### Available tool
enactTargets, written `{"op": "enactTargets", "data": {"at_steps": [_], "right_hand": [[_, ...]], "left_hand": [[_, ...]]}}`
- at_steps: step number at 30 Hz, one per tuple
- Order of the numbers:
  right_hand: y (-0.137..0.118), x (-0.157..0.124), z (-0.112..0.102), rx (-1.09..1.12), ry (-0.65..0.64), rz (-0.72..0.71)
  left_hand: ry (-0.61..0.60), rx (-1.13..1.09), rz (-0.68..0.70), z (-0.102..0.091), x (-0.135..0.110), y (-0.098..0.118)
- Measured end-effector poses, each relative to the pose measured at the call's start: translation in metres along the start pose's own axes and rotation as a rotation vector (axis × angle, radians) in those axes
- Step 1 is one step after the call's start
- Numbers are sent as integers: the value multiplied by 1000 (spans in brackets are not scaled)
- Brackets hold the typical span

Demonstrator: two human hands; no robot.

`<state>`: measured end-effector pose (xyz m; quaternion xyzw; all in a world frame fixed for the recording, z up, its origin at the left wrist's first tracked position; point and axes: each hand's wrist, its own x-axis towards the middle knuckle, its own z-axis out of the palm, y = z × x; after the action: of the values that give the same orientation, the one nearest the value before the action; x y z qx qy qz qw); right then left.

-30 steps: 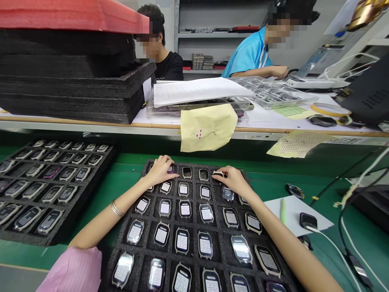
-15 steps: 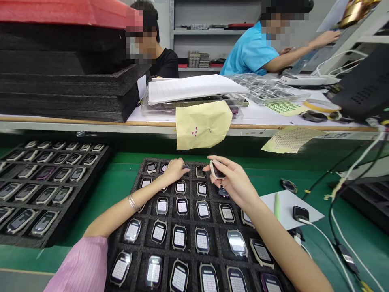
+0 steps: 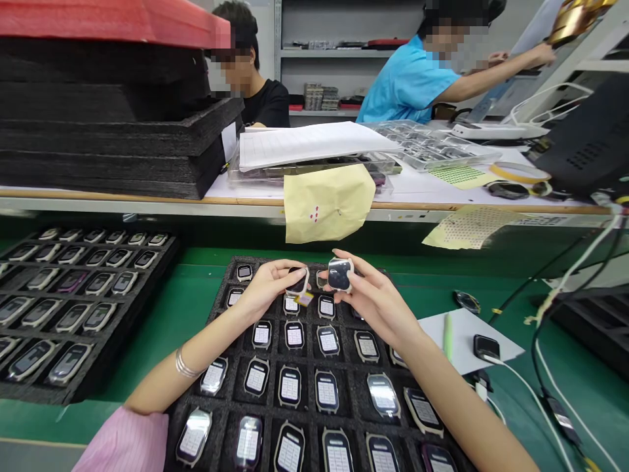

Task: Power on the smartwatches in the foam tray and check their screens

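Note:
A black foam tray (image 3: 230,393) with several smartwatch cases in its pockets lies on the green belt in front of me. My left hand (image 3: 268,288) is raised over the tray's far rows and pinches one watch case (image 3: 298,282) with a small yellow tab hanging below it. My right hand (image 3: 378,298) is beside it and grips a second watch case (image 3: 339,274) by its edges, dark screen toward me. The two cases are close together but apart.
A second foam tray (image 3: 162,259) of watch cases lies at the left. Stacked black foam (image 3: 113,144) sits on the raised bench. White paper (image 3: 474,337) with a green pen (image 3: 447,335) and cables lie at the right. Two people work behind the bench.
Both hands rose from the tray's far row. The right hand lifted its case first and turned it; the left hand then picked up a case. The person in blue reached out to the right.

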<state>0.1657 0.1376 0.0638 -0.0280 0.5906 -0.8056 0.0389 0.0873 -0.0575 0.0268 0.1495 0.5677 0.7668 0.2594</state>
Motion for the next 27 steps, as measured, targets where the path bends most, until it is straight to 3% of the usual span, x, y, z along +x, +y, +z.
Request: {"op": "enactTargets", "data": {"at_steps": [13, 16, 21, 27], "right_hand": [[-1, -9, 4, 11, -145, 7], [1, -10, 3, 40, -195, 19], [4, -8, 0, 52, -200, 31], [4, -7, 0, 65, -223, 19]], "left_hand": [[29, -133, -106, 10, -15, 8], [33, 56, -34, 13, -18, 7], [96, 512, 252, 14, -26, 3], [80, 673, 292, 17, -33, 7]]}}
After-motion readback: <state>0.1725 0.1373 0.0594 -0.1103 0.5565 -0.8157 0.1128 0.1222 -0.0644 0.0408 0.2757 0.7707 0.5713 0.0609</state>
